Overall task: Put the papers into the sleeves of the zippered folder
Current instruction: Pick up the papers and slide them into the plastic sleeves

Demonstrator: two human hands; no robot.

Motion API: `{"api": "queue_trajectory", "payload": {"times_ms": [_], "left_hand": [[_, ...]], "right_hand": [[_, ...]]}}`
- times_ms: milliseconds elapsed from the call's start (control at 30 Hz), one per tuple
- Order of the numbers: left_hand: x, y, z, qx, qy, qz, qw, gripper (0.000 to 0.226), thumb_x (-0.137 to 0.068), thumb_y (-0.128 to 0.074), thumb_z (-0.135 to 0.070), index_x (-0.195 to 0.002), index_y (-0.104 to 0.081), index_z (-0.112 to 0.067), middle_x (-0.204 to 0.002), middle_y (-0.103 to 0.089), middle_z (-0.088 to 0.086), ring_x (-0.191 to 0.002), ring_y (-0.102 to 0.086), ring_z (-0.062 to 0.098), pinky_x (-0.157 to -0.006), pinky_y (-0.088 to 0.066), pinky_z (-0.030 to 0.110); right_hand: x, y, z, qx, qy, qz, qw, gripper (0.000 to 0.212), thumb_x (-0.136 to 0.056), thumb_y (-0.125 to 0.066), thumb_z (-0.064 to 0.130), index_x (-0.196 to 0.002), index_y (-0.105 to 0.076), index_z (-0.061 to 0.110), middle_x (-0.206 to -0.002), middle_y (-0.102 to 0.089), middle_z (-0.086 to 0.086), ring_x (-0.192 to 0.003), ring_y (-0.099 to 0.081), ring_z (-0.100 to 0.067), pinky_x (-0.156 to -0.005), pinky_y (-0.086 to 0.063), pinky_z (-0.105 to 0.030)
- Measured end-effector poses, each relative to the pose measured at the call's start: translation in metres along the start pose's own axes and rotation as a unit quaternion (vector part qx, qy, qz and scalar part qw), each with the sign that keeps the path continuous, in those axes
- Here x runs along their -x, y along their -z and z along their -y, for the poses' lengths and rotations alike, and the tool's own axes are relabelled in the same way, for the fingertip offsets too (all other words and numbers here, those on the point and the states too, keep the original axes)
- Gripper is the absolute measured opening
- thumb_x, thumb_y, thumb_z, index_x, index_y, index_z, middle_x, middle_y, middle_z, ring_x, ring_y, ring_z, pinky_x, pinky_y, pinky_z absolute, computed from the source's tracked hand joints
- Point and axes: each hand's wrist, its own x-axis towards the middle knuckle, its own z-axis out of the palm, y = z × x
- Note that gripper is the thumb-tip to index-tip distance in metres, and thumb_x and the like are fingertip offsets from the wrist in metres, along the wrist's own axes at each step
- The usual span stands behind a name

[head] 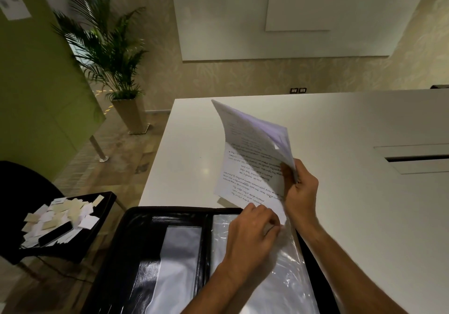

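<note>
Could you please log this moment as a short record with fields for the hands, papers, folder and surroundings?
right hand: grips the papers at their right edge, holding them up off the table
left hand: fingers pinch the lower corner of the front sheet
papers: printed sheets, fanned and curved, not yet in a sleeve
zippered folder: lies open on the white table
sleeves: clear plastic sleeve on the folder's right half, under the hands
surroundings: chair at left with paper slips; potted plant behind

Two hands (pixel 252 226) (pixel 301 192), one zippered folder (pixel 131 253), one potted plant (pixel 107 46), one chair (pixel 24 192)
</note>
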Motion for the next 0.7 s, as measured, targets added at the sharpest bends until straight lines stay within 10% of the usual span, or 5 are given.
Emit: {"api": "queue_trajectory", "payload": {"times_ms": [467,700], "left_hand": [[-0.020,0.015,0.011,-0.008,0.086,0.078,0.993,0.024,-0.102,-0.067,-0.051,-0.094,-0.069,-0.028,-0.096,-0.069,-0.014,-0.100,-0.051,0.007,-0.079,-0.055,0.034],[-0.014,0.017,0.020,-0.112,0.055,0.136,0.983,0.032,-0.097,-0.066,-0.052,-0.104,-0.081,-0.025,-0.114,-0.054,-0.005,-0.110,-0.047,0.016,-0.090,-0.050,0.035]], "right_hand": [[-0.004,0.003,-0.008,-0.097,-0.104,0.140,0.980,0.025,-0.109,-0.068,0.033,-0.132,-0.075,0.026,-0.119,-0.083,-0.004,-0.105,-0.082,-0.026,-0.080,-0.070,-0.041],[-0.004,0.009,-0.006,0.010,-0.054,0.127,0.990,0.048,-0.105,-0.056,-0.005,-0.115,-0.077,0.038,-0.105,-0.083,0.012,-0.092,-0.078,-0.008,-0.072,-0.060,-0.016]]}}
